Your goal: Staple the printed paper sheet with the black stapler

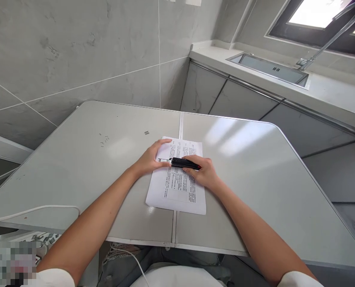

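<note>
A printed sheet of paper (177, 187) lies on the grey folding table (255, 167), near its middle seam. A black and red stapler (183, 163) rests across the upper part of the sheet. My right hand (205, 172) is closed around the stapler's right end. My left hand (150, 158) lies on the sheet's left edge with its fingers curled, thumb and fingertips touching the stapler's left end, where its metal tip shows.
Loose staples (104, 140) and a small staple strip (146, 132) lie on the table's left half. A white cable (36, 210) runs over the left front edge. A counter with a sink (269, 68) and tap (323, 44) stands at the back right, tiled wall behind.
</note>
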### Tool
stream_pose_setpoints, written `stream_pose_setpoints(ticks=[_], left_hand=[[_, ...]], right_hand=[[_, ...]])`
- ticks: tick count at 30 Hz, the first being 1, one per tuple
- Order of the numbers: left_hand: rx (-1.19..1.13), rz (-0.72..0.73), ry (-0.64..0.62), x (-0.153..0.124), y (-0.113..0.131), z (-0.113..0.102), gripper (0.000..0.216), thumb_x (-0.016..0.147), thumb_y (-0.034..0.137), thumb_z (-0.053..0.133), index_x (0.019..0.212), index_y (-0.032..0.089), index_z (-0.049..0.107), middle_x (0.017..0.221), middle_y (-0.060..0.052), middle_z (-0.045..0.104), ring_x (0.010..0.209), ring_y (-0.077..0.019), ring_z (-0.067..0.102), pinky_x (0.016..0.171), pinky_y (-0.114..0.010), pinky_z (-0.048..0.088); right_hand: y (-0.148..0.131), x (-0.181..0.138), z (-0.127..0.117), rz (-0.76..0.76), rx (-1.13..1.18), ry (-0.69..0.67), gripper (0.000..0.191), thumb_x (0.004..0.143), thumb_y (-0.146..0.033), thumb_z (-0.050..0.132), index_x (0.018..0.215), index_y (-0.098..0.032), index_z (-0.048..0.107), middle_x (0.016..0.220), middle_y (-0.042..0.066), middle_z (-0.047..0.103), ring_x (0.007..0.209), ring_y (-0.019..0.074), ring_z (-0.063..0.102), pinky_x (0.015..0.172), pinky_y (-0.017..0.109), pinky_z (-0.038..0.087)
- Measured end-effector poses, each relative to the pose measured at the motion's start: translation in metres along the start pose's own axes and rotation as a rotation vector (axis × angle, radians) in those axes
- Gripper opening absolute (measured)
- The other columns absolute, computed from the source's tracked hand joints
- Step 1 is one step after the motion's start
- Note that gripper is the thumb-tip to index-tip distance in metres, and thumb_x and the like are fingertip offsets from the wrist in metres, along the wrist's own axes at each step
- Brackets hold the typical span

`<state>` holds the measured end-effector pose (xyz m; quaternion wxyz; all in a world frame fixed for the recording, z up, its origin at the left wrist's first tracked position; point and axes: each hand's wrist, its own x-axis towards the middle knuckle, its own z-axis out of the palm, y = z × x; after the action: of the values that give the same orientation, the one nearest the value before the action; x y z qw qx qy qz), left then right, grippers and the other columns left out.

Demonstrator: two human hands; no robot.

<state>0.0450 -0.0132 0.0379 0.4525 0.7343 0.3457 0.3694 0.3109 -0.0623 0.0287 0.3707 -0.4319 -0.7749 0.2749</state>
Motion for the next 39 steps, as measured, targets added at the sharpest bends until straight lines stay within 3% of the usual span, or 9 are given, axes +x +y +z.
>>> stream_pose_setpoints(ticks=[3, 7, 10, 16, 21, 27, 32, 37, 39], left_hand=[[-0.443, -0.075, 0.149, 0.001, 0.005, 0.0, 0.061, 0.097, 0.066, 0.058, 0.143, 0.025, 0.057, 0.159, -0.014, 0.05, 0.148, -0.0323, 0.047, 0.125, -0.051, 0.034], [-0.84, -0.346, 0.004, 0.003, 0.0, 0.0, 0.068, 0.101, 0.07, 0.044, 0.135, 0.014, 0.064, 0.147, -0.021, 0.061, 0.139, -0.0341, 0.057, 0.121, -0.053, 0.041], [-0.935, -0.442, -0.094, 0.001, -0.006, -0.002, 0.068, 0.102, 0.068, 0.045, 0.133, 0.012, 0.067, 0.137, -0.021, 0.068, 0.135, -0.033, 0.061, 0.121, -0.052, 0.043], [-0.991, -0.477, -0.08, 0.0, -0.014, -0.006, 0.036, 0.103, 0.036, 0.055, 0.121, 0.011, 0.073, 0.132, -0.02, 0.071, 0.135, -0.0313, 0.062, 0.124, -0.05, 0.043], [-0.942, -0.408, 0.192, 0.004, -0.023, -0.008, 0.032, 0.087, 0.002, 0.056, 0.113, 0.009, 0.073, 0.13, -0.018, 0.072, 0.134, -0.0256, 0.063, 0.126, -0.044, 0.043], [-0.872, -0.324, 0.322, 0.005, -0.016, -0.004, 0.018, 0.098, 0.016, 0.062, 0.115, 0.013, 0.068, 0.128, -0.016, 0.073, 0.126, -0.0218, 0.069, 0.122, -0.04, 0.048], [-0.795, -0.357, 0.125, 0.002, -0.009, 0.002, 0.035, 0.1, 0.036, 0.068, 0.126, 0.015, 0.058, 0.112, -0.015, 0.078, 0.098, -0.0212, 0.079, 0.098, -0.036, 0.062], [-0.72, -0.279, -0.078, -0.002, 0.0, 0.005, 0.049, 0.099, 0.046, 0.068, 0.137, 0.02, 0.052, 0.125, -0.018, 0.075, 0.108, -0.0263, 0.077, 0.1, -0.04, 0.059], [-0.681, -0.245, -0.105, -0.003, 0.003, 0.005, 0.05, 0.098, 0.048, 0.068, 0.138, 0.021, 0.053, 0.124, -0.016, 0.076, 0.115, -0.0271, 0.074, 0.103, -0.041, 0.057]], right_hand=[[-0.005, -0.004, 0.001, -0.21, -0.128, 0.165, 0.027, 0.099, -0.024, 0.062, 0.124, -0.031, 0.072, 0.113, 0.006, 0.079, 0.104, 0.0251, 0.072, 0.089, 0.046, 0.06], [-0.01, -0.007, 0.003, -0.46, -0.401, 0.151, 0.038, 0.102, -0.013, 0.058, 0.13, -0.036, 0.07, 0.125, 0.003, 0.077, 0.114, 0.025, 0.072, 0.103, 0.051, 0.056], [-0.012, -0.007, 0.003, -0.493, -0.499, 0.03, 0.036, 0.103, -0.015, 0.058, 0.13, -0.036, 0.069, 0.128, 0.001, 0.076, 0.117, 0.0241, 0.072, 0.105, 0.05, 0.057], [-0.01, -0.004, -0.003, -0.433, -0.484, 0.051, 0.039, 0.101, -0.012, 0.06, 0.129, -0.039, 0.069, 0.127, 0.0, 0.076, 0.115, 0.025, 0.072, 0.103, 0.052, 0.057], [-0.007, -0.001, -0.005, -0.201, -0.235, 0.321, 0.029, 0.091, -0.016, 0.066, 0.114, -0.032, 0.075, 0.107, 0.004, 0.08, 0.096, 0.0266, 0.074, 0.085, 0.049, 0.06], [0.002, 0.001, -0.011, 0.182, 0.106, 0.019, 0.028, 0.073, -0.027, 0.085, 0.099, -0.023, 0.077, 0.083, 0.001, 0.077, 0.07, 0.0203, 0.069, 0.063, 0.034, 0.054], [0.0, 0.005, -0.019, 0.073, 0.068, -0.171, 0.021, 0.086, -0.036, 0.079, 0.103, -0.025, 0.076, 0.094, 0.003, 0.078, 0.085, 0.022, 0.07, 0.077, 0.038, 0.057], [-0.02, 0.007, -0.013, -0.216, -0.162, 0.051, 0.022, 0.102, -0.039, 0.062, 0.117, -0.029, 0.073, 0.126, 0.008, 0.073, 0.117, 0.0287, 0.063, 0.102, 0.051, 0.052], [-0.033, 0.007, -0.004, -0.315, -0.329, 0.022, 0.026, 0.102, -0.037, 0.062, 0.126, -0.031, 0.07, 0.14, 0.007, 0.067, 0.127, 0.0306, 0.059, 0.108, 0.054, 0.049]])
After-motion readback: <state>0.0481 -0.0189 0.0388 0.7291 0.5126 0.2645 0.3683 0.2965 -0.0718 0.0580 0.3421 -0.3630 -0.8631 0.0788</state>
